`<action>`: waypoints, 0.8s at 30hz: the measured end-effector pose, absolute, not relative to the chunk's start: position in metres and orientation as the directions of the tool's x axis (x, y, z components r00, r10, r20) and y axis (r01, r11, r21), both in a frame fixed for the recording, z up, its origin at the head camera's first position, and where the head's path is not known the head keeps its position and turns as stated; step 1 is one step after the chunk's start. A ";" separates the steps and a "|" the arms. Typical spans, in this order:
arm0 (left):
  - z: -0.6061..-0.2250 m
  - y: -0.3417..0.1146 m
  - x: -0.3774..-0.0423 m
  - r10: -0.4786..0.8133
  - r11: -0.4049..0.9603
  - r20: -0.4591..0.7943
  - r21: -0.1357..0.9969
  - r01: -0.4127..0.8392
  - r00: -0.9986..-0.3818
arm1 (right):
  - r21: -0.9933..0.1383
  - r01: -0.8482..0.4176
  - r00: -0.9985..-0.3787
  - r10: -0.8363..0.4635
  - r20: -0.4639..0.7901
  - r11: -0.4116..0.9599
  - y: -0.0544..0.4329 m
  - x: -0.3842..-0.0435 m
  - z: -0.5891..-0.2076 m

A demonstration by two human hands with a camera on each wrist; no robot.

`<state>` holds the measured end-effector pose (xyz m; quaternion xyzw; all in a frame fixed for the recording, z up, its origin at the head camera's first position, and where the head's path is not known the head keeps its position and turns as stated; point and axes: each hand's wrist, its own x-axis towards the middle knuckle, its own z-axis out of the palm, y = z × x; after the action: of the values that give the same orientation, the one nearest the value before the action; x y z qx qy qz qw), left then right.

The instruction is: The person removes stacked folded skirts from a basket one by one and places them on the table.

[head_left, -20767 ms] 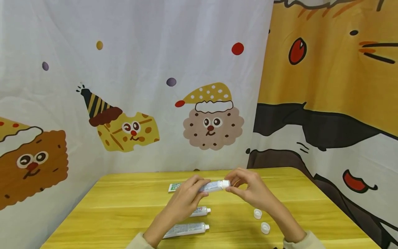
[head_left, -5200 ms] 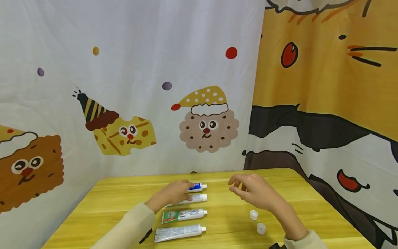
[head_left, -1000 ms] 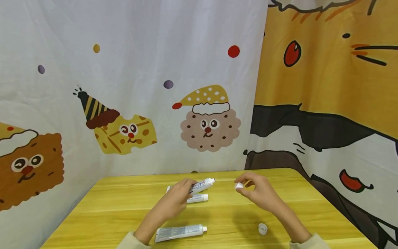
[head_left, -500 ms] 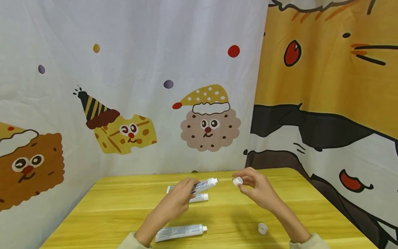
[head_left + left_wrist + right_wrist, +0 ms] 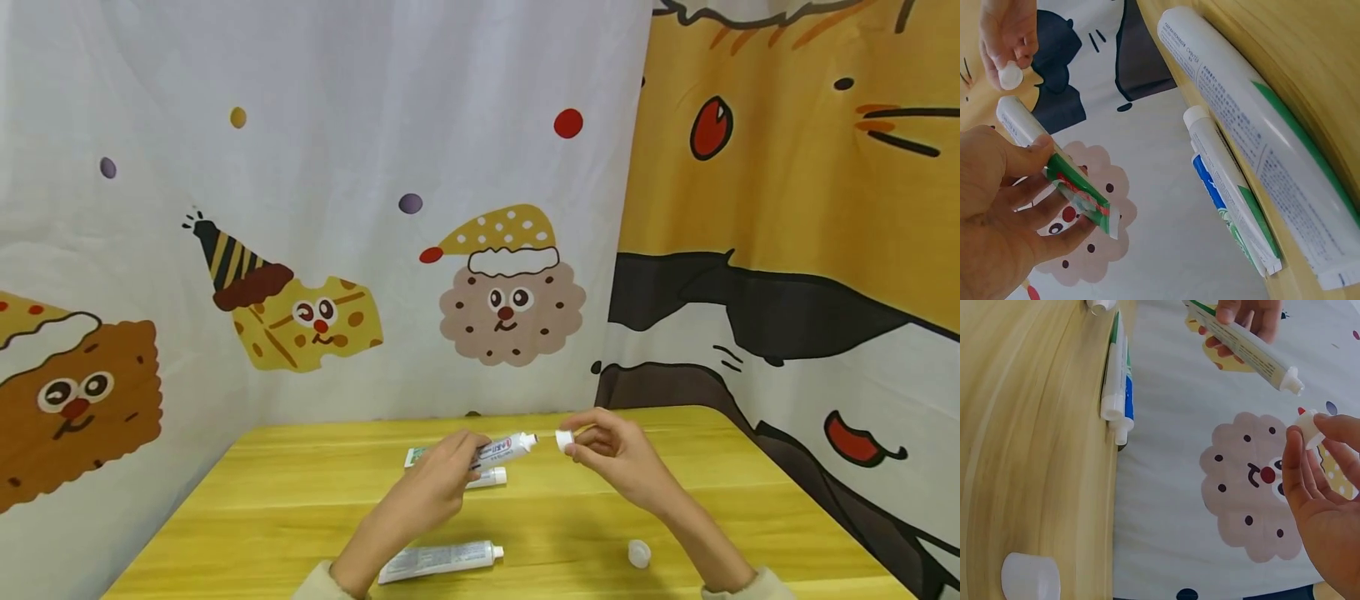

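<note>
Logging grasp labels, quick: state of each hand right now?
Left hand: holding an uncapped tube.
Right hand: pinching a white cap, apart from the tube.

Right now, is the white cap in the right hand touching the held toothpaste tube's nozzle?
Apart. The right wrist view shows the pale curtain between the white cap and the nozzle of the toothpaste tube.

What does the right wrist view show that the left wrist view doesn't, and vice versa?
Right wrist only: a loose white cap on the table.
Left wrist only: the red lettering on the held toothpaste tube and the crimped tail of the foreground tube.
Both: left hand gripping that tube, right hand pinching another cap, and a capped tube beside a blue-marked one.
</note>
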<state>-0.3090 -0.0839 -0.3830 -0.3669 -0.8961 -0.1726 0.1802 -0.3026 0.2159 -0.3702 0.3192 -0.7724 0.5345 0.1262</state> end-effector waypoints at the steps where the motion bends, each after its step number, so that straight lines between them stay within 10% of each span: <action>1: -0.383 -0.084 -0.309 0.597 0.670 0.451 0.176 0.721 -0.664 | -0.741 -0.636 -0.757 -0.361 0.544 0.215 0.215 -0.303 -0.371; 24: -0.383 -0.076 -0.304 0.640 0.635 0.512 0.066 0.769 -0.573 | -0.641 -0.723 -0.688 -0.348 0.637 0.257 0.199 -0.297 -0.374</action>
<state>-0.3045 -0.0758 -0.3832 -0.4026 -0.8754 -0.1421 0.2269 -0.2973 0.1988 -0.3737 0.3475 -0.7703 0.5008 0.1872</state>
